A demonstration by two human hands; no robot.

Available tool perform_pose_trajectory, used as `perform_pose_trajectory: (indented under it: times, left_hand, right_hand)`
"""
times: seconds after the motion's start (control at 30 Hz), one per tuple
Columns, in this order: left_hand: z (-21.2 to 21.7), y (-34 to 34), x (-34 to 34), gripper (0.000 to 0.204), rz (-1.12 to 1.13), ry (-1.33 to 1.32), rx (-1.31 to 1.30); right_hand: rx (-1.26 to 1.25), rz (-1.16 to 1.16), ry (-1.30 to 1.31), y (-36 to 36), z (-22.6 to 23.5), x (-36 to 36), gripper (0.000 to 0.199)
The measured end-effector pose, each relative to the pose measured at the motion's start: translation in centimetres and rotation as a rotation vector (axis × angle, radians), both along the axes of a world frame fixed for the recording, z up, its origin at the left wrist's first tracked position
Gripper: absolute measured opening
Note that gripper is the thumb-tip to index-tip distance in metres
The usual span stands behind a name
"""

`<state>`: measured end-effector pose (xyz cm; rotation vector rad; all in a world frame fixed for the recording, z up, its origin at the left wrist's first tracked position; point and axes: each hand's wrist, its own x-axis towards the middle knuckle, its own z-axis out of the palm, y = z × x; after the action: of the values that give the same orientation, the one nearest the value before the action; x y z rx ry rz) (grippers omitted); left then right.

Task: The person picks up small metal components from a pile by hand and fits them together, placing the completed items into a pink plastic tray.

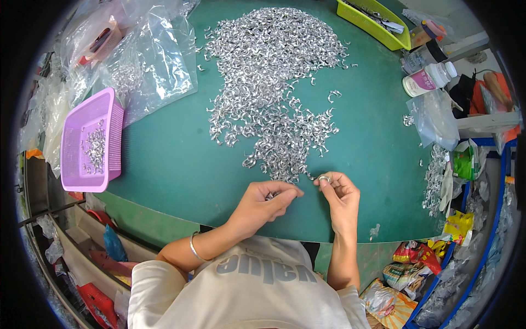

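A large heap of small, curved silver metal pieces [268, 55] spreads over the green table and narrows toward me. At its near tip my left hand [264, 202] is curled, with several of the same pieces showing inside its fingers. Thumb and index finger of my right hand [338, 196] pinch one curved metal piece [324, 178], just right of the heap's tip. The two hands are a short way apart.
A purple basket [116, 142] holding some metal pieces stands at the left, beside clear plastic bags [164, 66]. Far right are a yellow-green tray [378, 24] and a white bottle [430, 79]. More metal pieces [435, 181] lie along the right edge.
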<state>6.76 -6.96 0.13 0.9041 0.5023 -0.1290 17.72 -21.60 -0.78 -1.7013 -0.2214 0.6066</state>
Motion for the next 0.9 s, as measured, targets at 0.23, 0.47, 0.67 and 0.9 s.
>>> perform_pose_trajectory:
  times: [0.23,0.47,0.67,0.9]
  left_hand:
    - [1.0,-0.7,1.6,0.021,0.058,-0.260,0.634]
    - [1.2,-0.5,1.6,0.011,0.102,-0.299,0.592]
    - [1.9,-0.5,0.8,0.011,0.104,-0.323,0.576]
    - [2.6,-0.8,0.3,0.012,0.146,-0.376,0.580]
  right_hand:
    - [0.448,0.087,0.556,0.1,1.2,-1.9,0.013]
    - [0.337,0.099,0.247,0.0,3.1,-2.7,0.014]
    - [0.331,0.019,0.115,0.2,3.9,-3.6,0.015]
    - [0.589,0.024,0.504,0.1,3.5,-4.2,0.012]
